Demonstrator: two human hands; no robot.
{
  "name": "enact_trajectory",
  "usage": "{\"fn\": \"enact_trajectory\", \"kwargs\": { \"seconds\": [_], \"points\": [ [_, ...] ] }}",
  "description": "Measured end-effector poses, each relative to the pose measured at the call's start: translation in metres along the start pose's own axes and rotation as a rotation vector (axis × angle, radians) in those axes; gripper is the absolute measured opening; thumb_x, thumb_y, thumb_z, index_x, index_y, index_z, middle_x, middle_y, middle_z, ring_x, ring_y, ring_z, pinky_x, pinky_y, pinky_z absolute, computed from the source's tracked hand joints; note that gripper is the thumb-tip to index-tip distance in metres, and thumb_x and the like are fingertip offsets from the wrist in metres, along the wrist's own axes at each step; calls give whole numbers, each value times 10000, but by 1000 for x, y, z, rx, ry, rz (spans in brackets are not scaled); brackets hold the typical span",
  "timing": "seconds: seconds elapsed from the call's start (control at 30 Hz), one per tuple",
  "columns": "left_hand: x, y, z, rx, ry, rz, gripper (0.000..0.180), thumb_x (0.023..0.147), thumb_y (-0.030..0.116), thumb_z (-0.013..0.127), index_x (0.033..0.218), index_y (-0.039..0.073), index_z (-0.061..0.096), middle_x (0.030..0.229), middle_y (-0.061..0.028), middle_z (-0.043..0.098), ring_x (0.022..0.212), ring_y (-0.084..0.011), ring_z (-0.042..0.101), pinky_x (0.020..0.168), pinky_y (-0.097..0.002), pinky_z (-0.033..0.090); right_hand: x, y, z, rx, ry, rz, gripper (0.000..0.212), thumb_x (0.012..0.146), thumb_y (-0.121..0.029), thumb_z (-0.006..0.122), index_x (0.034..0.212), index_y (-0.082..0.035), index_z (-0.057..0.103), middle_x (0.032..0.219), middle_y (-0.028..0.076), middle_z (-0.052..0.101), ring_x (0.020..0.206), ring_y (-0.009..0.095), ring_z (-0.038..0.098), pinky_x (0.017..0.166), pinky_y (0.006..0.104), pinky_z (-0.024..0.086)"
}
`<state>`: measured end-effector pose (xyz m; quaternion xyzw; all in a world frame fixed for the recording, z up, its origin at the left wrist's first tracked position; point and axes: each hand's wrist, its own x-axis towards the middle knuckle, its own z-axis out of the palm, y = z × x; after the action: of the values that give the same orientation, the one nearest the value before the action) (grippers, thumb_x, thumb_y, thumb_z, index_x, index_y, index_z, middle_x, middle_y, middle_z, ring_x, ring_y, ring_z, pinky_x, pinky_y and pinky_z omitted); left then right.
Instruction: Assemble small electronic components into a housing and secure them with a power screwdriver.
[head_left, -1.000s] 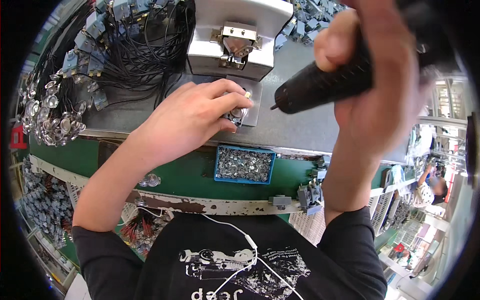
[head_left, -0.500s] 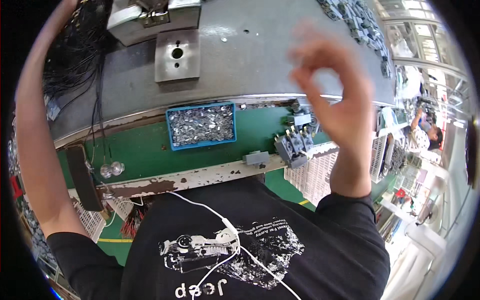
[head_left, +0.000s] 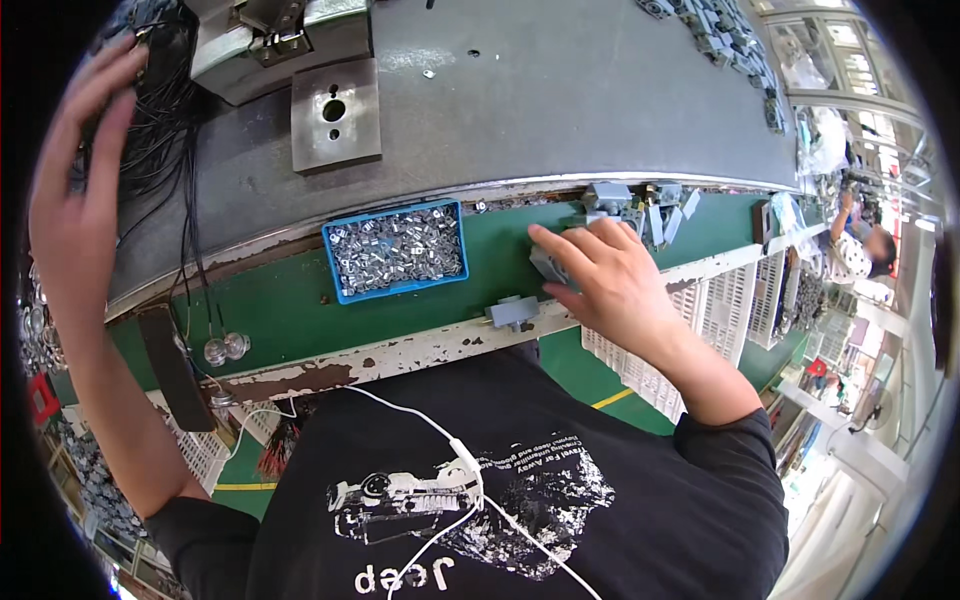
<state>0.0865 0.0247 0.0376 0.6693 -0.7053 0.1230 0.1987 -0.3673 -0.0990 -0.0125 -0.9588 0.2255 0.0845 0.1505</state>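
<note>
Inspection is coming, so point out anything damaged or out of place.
The white rail has chipped paint, brown showing through; one small metal piece lies outside the blue tray, apart from the many inside.

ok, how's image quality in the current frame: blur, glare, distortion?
Head view: left hand motion-blurred, right hand sharper; head view: pale glare patch on the bench, softer sheen on the plate, windows at right washed out; head view: fisheye bends the bench's straight lines, corners black.
</note>
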Motion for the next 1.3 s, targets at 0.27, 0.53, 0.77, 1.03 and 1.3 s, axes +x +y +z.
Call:
{"fn": "enact_trajectory", "kwargs": {
  "seconds": [0.27,0.53,0.77,1.03,1.3],
  "points": [
    [-28,44,10,-163,-115,-35,265,1018,-9,592,1261,30,691,1376,-124,652,1262,-257,625,1054,-346,474,-37,14,74,43,823,-121,705,856,53,693,1465,-121,383,1308,248,569,1130,395,590,1016,613,459],
    [-19,53,13,-270,-62,-8,263,965,-43,641,1217,11,693,1288,-121,682,1197,-249,648,1026,-335,495,31,40,49,-109,1019,-71,619,905,9,698,1441,-85,403,1317,230,599,1195,390,585,1056,541,457],
    [-61,50,-29,-173,-633,-469,228,886,243,772,968,44,697,890,-77,682,861,-267,675,745,-372,514,20,2,32,644,1043,-115,781,936,23,708,1546,-39,224,1350,199,569,1252,369,605,1033,489,526],
    [-87,69,-18,153,-568,-503,275,862,270,781,1010,82,645,862,-121,682,857,-354,679,732,-448,533,104,-36,-15,1587,177,-20,617,1009,-176,661,1535,-74,355,1280,227,654,1107,282,679,933,386,546],
    [-111,15,-12,-455,-595,-684,73,988,66,610,1041,15,612,915,-82,678,713,-110,649,608,-289,499,120,-38,-15,1761,83,3,621,1034,-195,652,1557,-85,334,1296,235,653,1112,274,682,934,390,562]
  ]
}}
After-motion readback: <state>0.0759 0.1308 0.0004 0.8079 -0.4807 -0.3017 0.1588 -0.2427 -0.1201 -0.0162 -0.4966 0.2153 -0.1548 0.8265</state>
